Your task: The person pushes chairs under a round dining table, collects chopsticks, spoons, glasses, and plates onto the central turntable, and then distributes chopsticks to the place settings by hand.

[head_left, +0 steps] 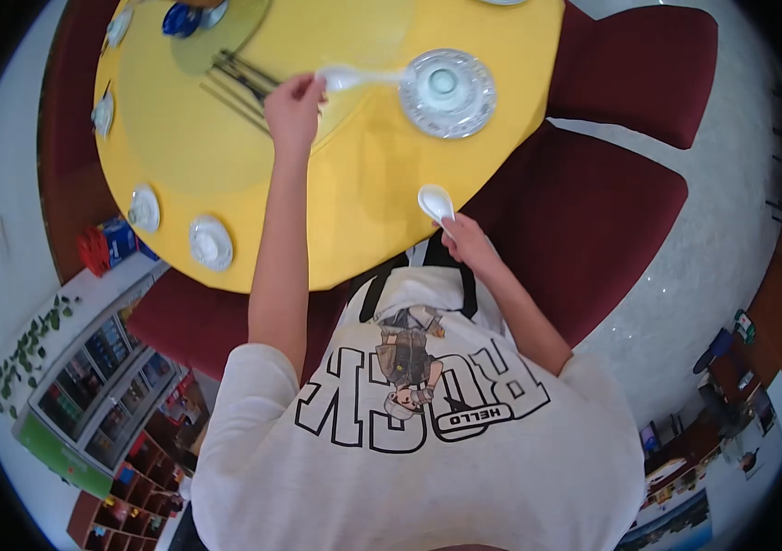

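My left hand (293,112) reaches over the yellow table with its fingers pinched at the bowl end of a white spoon (343,79). This spoon is blurred, and its handle points toward a patterned plate (474,115) with a small pale cup (443,83) on it. Just left of that hand lie several dark chopsticks (242,81). By the table's near edge, my right hand (469,241) grips another white spoon (434,201) by the handle, its bowl pointing up and away from me.
The round table wears a yellow cloth (354,220) under a glass turntable (171,129). More place settings (211,243) stand along the left rim. A blue object (182,20) sits at the far side. Dark red chairs (593,216) press close on the right and at the near left.
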The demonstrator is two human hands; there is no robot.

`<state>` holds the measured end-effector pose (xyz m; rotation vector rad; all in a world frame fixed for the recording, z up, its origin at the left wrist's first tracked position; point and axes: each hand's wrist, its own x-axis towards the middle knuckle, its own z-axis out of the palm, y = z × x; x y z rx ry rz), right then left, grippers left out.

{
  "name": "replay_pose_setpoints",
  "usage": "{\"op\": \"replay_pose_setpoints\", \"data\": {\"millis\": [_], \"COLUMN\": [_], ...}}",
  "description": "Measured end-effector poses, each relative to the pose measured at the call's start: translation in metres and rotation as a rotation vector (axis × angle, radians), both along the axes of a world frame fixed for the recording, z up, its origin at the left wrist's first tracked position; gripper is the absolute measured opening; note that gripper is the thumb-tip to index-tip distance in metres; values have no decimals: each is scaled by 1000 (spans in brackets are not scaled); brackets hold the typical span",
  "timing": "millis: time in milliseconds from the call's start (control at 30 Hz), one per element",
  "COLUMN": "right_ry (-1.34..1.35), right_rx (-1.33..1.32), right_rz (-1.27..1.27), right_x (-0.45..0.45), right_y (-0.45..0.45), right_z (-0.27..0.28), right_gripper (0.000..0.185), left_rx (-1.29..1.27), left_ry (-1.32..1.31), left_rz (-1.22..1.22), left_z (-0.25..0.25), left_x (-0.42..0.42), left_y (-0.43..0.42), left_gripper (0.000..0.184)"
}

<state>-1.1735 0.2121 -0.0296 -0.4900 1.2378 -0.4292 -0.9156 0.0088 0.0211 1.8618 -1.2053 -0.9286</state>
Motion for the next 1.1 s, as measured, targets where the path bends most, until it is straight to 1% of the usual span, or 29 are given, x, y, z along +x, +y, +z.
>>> {"op": "replay_pose_setpoints", "data": {"millis": [33,67,100,133,200,267,300,333,400,433,500,533,600,633,700,833,900,933,1000,1033,1100], "right_ry": [-59,-61,-94,-125,-118,-110,-3,-1,-109,-103,-264,-260,-191,-188,-108,-144,-205,-200,-272,-265,-200], "right_rx": [22,11,38,67,68,87,90,85,62,65,5,4,-62,-54,-62,-6,26,24,43,43,56], "right_rz": [41,58,89,127,196,265,345,375,405,424,462,473,593,600,613,670,699,705,699,701,753], "right_x": [10,23,37,51,82,116,131,144,165,172,188,197,215,224,239,263,273,277,284,286,290], "right_y": [-3,-7,-8,-6,-5,-1,2,5,14,18,24,26,34,39,46,57,59,60,59,60,61], "right_z": [0,1,2,4,9,12,14,13,12,14,20,20,21,23,28,25,26,28,33,35,39], "right_gripper": [37,37,42,46,49,55,55,55,55,55,45,45,34,34,26,25,25,25,29,29,34], "left_rx": [43,62,83,54,21,34,72,109,94,88,41,37,67,72,-41,-86,-177,-180,-321,-323,-277], "left_ry": [-65,-20,27,17,-32,-65,-39,-10,-8,-30,-34,-30,-100,-94,-225,-274,-329,-326,-309,-303,26], "left_rz": [-42,-62,-81,-127,-206,-167,-146,-128,-89,-79,-33,-23,-27,-20,6,76,108,114,22,26,-130], "left_z": [5,13,19,17,16,20,21,20,15,13,9,6,4,4,3,2,5,7,12,7,-10], "left_x": [18,28,35,44,63,75,80,85,96,102,113,119,130,135,144,163,172,177,186,190,197], "left_y": [31,62,94,123,169,201,214,224,240,247,259,264,277,284,296,317,320,320,318,320,325], "left_gripper": [18,17,16,14,12,12,12,12,12,12,15,15,13,13,12,17,22,22,21,21,16]}}
